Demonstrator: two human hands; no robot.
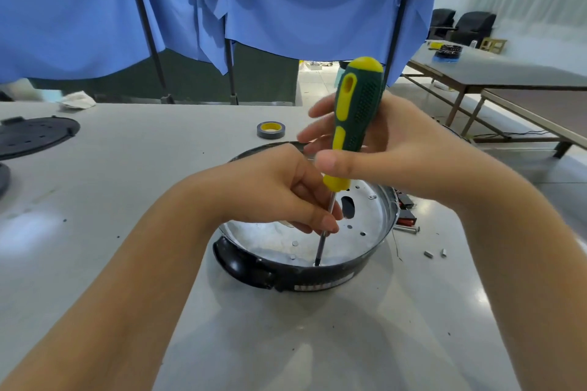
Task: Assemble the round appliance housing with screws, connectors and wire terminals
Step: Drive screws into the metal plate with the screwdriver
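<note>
1. Nearest the camera, two bare forearms reach in from the near corners toward the round housing (pixel 305 251), which sits on the grey bench (pixel 111 200) just right of centre.
2. The right hand (pixel 381 149) curls round the green-and-yellow handle of a screwdriver (pixel 352 124), held almost upright with its tip down near the housing's near rim.
3. The left hand (pixel 279 190) pinches the thin shaft low down, steadying it.
4. The step in hand looks to be driving a screw into the housing floor; the screw itself is too small to make out.
5. Next, the tip probably needs to stay seated under downward pressure while the handle turns.
6. The housing is a shallow black ring with a shiny metal floor pierced by small holes and one oval slot.
7. Loose screws (pixel 408 229) lie just right of it; a tape roll (pixel 271 130) sits beyond.
</note>
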